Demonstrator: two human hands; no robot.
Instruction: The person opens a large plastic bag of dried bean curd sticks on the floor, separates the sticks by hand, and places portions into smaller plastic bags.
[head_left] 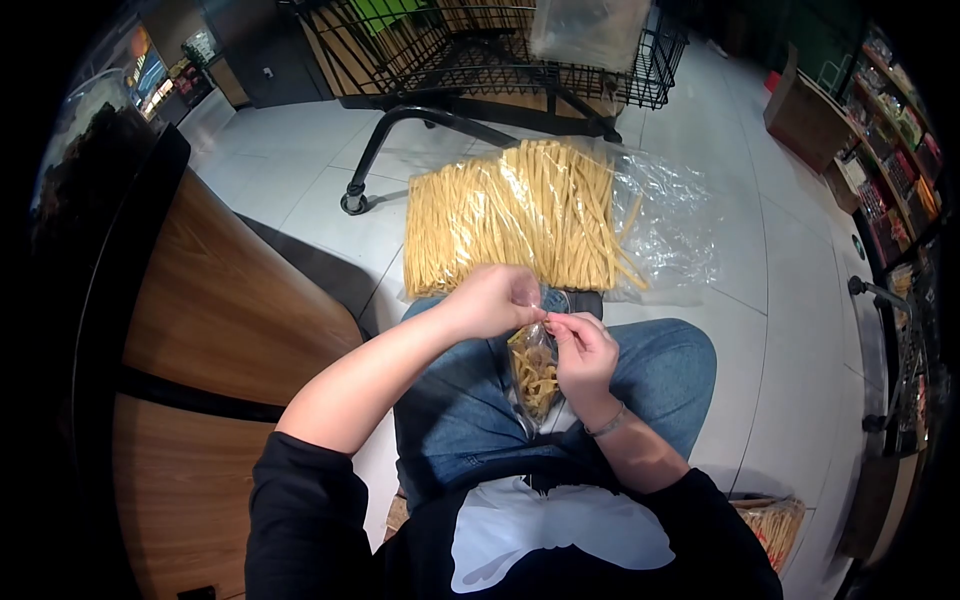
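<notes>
Between my knees hangs a small clear plastic bag (535,375) with yellow-brown dried pieces inside. My left hand (497,300) pinches the gathered top of this bag between thumb and fingers. Close against it, my right hand (585,352) is also closed on the bag's neck, with thumb and forefinger pressed together. Whether a tie is there is too small to make out. Just beyond my hands lies a large clear bag of long yellow dried strips (510,215), its loose plastic end spread to the right.
A black wire shopping cart (480,50) stands behind the large bag, a clear plastic bag (590,30) hanging on it. On my left rises a wood-panelled counter (220,290). Stocked shelves (900,130) line the right side. Another bag of sticks (775,525) lies at lower right.
</notes>
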